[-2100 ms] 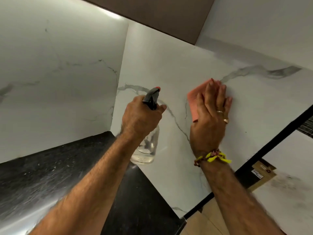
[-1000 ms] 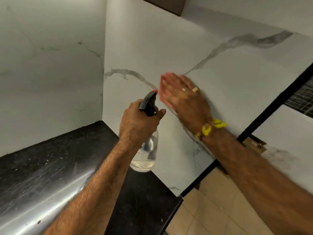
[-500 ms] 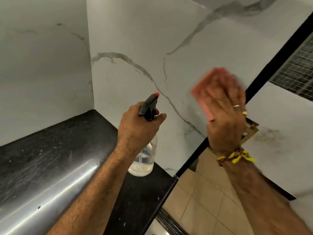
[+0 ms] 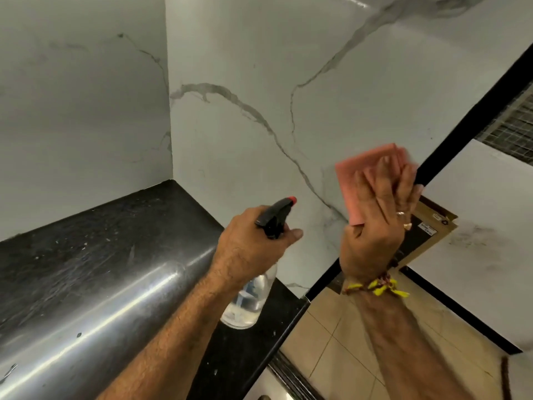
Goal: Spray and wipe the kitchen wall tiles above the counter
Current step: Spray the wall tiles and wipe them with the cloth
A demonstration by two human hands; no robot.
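Note:
White marble-look wall tiles (image 4: pixel 245 59) with grey veins rise above the black counter (image 4: pixel 95 243). My left hand (image 4: pixel 248 249) grips the neck of a clear spray bottle (image 4: pixel 248 301); its black trigger head with a red nozzle tip points at the wall. My right hand (image 4: pixel 377 223) lies flat, fingers straight, pressing a folded pink cloth (image 4: pixel 357 174) against the tile close to the wall's right edge. The cloth's lower part is hidden under my palm.
A black strip (image 4: pixel 461 122) edges the tiled wall on the right. Beyond it are a window grille (image 4: pixel 516 122), a white wall and a tan framed box (image 4: pixel 432 229). Beige floor tiles (image 4: pixel 346 350) lie below. The counter's steel front edge (image 4: pixel 86 321) gleams.
My right hand has swept the pink cloth across the tile from the middle towards the right edge and a little lower. My left hand has kept hold of the bottle, and the view has tilted down.

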